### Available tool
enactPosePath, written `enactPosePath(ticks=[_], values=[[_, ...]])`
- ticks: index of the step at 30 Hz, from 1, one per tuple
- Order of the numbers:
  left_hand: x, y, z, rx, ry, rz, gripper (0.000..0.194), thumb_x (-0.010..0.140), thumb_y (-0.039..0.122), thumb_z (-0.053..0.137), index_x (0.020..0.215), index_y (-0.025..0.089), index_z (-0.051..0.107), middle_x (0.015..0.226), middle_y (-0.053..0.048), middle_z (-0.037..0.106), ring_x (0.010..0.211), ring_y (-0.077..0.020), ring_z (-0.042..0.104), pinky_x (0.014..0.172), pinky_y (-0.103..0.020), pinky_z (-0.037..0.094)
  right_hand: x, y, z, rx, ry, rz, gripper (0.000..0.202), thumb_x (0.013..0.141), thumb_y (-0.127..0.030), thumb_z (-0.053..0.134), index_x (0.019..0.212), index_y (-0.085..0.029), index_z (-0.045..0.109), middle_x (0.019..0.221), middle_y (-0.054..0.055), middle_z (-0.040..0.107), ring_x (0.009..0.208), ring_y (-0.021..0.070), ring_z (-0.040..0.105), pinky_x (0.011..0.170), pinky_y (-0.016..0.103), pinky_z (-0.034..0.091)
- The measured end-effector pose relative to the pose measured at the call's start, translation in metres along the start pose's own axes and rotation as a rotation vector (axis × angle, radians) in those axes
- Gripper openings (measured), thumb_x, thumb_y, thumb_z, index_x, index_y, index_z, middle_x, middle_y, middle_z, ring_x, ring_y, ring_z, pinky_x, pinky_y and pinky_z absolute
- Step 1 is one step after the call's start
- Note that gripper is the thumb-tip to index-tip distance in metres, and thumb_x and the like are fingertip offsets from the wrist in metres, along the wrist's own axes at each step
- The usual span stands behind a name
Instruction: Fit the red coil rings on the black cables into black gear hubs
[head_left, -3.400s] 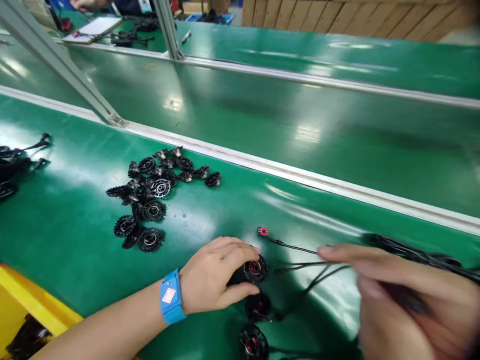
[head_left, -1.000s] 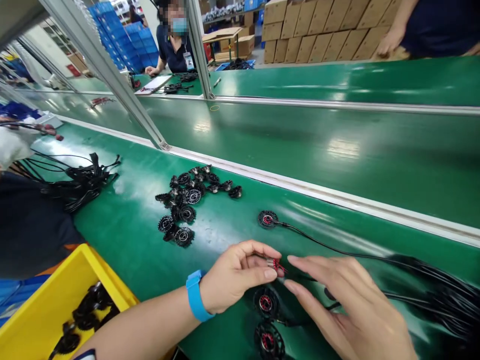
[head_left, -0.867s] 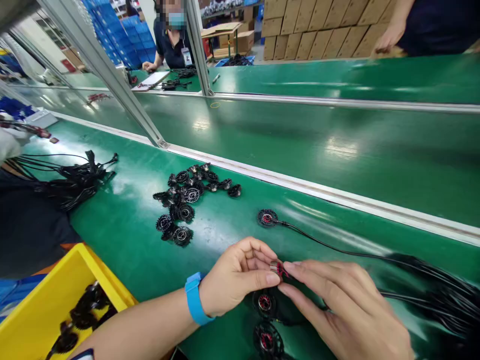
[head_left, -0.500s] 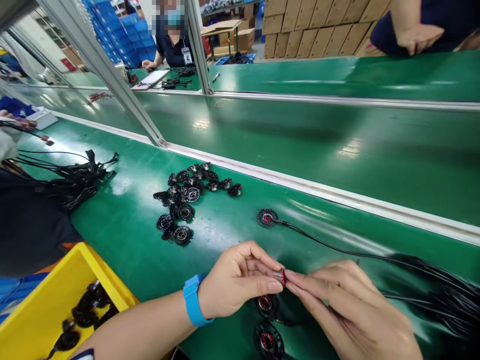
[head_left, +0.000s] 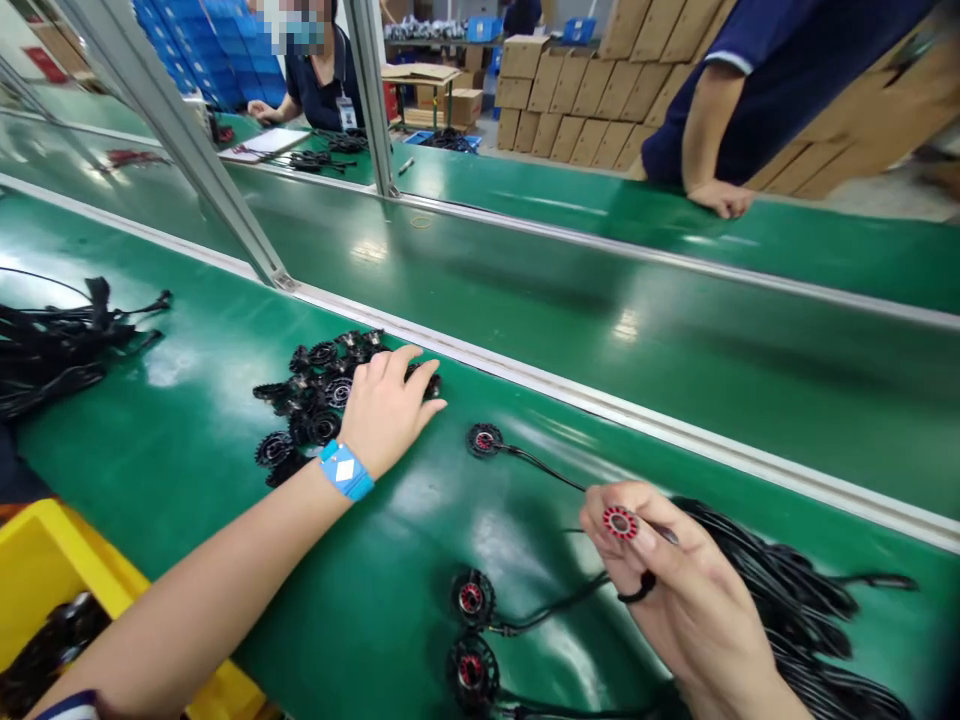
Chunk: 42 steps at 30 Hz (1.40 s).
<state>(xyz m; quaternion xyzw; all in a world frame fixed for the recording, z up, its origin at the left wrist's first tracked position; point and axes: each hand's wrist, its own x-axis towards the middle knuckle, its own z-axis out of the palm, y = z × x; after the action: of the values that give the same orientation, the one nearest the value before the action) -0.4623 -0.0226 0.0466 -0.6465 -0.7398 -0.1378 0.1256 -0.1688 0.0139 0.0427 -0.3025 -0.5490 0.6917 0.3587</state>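
Note:
My left hand (head_left: 386, 410), with a blue wristband, reaches over a pile of black toothed wheel-like parts (head_left: 324, 428). Its fingers are spread, and it hides some of the pile; whether the fingertips touch a part is hard to tell. In my right hand (head_left: 667, 580), thumb and fingers pinch a small round part with red segments around a metal centre (head_left: 621, 522). A black cord loop (head_left: 637, 588) shows at that hand's fingers. Nearby lie three black wheels with red centres on cables: one (head_left: 485, 440) farther back, two (head_left: 472, 598) nearer me.
Bundled black cables (head_left: 795, 570) lie behind my right hand, more cables (head_left: 67, 340) at far left. A yellow bin (head_left: 90, 555) holding dark parts stands lower left. A metal post (head_left: 187, 160) and rail (head_left: 525, 385) border the bench. Two people are across the tables.
My left hand has let go of the small round part and moved up and left to the pile. My right hand now holds the part alone, red face toward me. The view has shifted right.

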Motion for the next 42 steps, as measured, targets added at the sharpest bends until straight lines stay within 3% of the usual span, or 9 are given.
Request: enactPosePath(ticks=[5,10,12,15,18,21,28,34,42], values=[[0.012,-0.005,0.015,0.139,-0.014,0.116,0.012,0.090,0.025,0.067,0.097,0.017,0.073,0.128,-0.013,0.064,0.109,-0.0354,0.058,0.080,-0.047,0.049,0.008,-0.009,0.005,0.143,0.009,-0.016,0.038,0.087,-0.045,0.057,0.064,-0.022,0.037,0.056,-0.004,0.021,0.055,0.0143,0.027,0.049,0.028,0.029],[-0.018,0.009,0.007,-0.018,-0.126,0.278,0.004,0.090,0.019,0.066,0.094,0.018,0.068,0.132,-0.010,0.065,0.102,-0.0289,0.064,0.082,-0.044,0.051,0.008,-0.013,0.004,0.086,0.053,-0.031,0.039,0.087,-0.049,0.053,0.067,-0.024,0.030,0.055,-0.005,0.016,0.052,0.0147,0.022,0.046,0.029,0.028],[-0.036,0.016,0.005,-0.145,-0.211,0.286,0.005,0.092,0.019,0.064,0.097,0.019,0.065,0.134,-0.009,0.064,0.095,-0.0256,0.068,0.082,-0.043,0.053,0.006,-0.013,0.003,-0.008,0.052,-0.037,0.036,0.090,-0.049,0.051,0.068,-0.024,0.037,0.055,-0.004,0.023,0.053,0.0153,0.028,0.046,0.029,0.030],[-0.060,0.025,0.004,-0.454,-0.307,0.218,0.008,0.093,0.024,0.064,0.101,0.021,0.063,0.135,-0.006,0.063,0.106,-0.0232,0.068,0.092,-0.041,0.053,0.004,-0.008,0.008,-0.235,0.045,-0.066,0.015,0.094,-0.035,0.058,0.085,-0.023,0.060,0.062,-0.002,0.045,0.056,0.0141,0.038,0.051,0.029,0.033],[-0.072,0.035,0.003,-0.822,-0.338,0.079,0.021,0.089,0.023,0.070,0.106,0.022,0.059,0.129,-0.005,0.066,0.115,-0.0193,0.064,0.099,-0.034,0.051,0.002,0.003,0.020,-0.809,-0.026,-0.365,0.007,0.093,-0.020,0.063,0.100,-0.021,0.065,0.077,0.000,0.061,0.062,0.0128,0.047,0.060,0.028,0.037],[-0.076,0.044,0.002,-1.010,-0.365,0.038,0.030,0.085,0.018,0.071,0.112,0.022,0.057,0.124,-0.006,0.067,0.115,-0.0199,0.064,0.100,-0.036,0.051,0.002,0.015,0.030,-1.210,-0.119,-0.619,0.007,0.095,-0.020,0.061,0.101,-0.019,0.065,0.079,0.002,0.062,0.069,0.0157,0.048,0.067,0.031,0.036],[-0.075,0.053,0.005,-1.070,-0.473,0.109,0.056,0.081,0.007,0.064,0.133,0.025,0.052,0.130,-0.006,0.065,0.119,-0.0229,0.061,0.103,-0.041,0.048,0.002,0.024,0.029,-1.403,-0.283,-0.698,0.013,0.097,-0.014,0.055,0.102,-0.015,0.066,0.070,0.002,0.053,0.069,0.0174,0.041,0.064,0.034,0.026],[-0.071,0.054,0.006,-1.096,-0.523,0.109,0.065,0.079,0.023,0.079,0.138,0.024,0.051,0.132,-0.007,0.066,0.118,-0.0245,0.062,0.104,-0.041,0.047,-0.002,0.022,0.027,-1.459,-0.390,-0.745,0.021,0.095,-0.009,0.049,0.109,-0.013,0.066,0.071,0.003,0.050,0.072,0.0187,0.039,0.065,0.034,0.025],[-0.071,0.056,0.015,-1.183,-0.456,0.044,0.067,0.074,0.037,0.084,0.133,0.023,0.055,0.123,-0.007,0.070,0.113,-0.0229,0.066,0.099,-0.038,0.049,0.000,0.021,0.030,-1.441,-0.300,-0.735,0.014,0.097,-0.013,0.053,0.102,-0.014,0.066,0.068,0.002,0.050,0.069,0.0181,0.038,0.063,0.035,0.024]])
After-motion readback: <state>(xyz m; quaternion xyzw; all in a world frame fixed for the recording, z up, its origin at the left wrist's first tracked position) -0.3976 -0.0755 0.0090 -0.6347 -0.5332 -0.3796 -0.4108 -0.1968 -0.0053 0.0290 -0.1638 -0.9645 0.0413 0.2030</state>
